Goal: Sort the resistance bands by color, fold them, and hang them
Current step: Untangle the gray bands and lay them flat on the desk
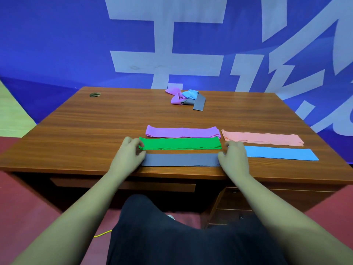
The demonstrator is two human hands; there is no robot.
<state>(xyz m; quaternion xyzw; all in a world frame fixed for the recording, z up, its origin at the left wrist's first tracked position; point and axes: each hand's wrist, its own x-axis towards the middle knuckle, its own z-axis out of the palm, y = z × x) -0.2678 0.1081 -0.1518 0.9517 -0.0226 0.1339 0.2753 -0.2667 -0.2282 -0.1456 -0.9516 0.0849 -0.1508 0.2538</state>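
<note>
Left hand and right hand each pinching one end of the grey band, flat along the tabletop's front edge. An uneven tug could skew its layers or slide it off, and my left knuckles might drag the green band.

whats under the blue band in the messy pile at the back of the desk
A grey band pokes out from beneath the blue band, with a purple band tangled at its left. Whether anything else lies underneath is hidden by the folds.
</note>
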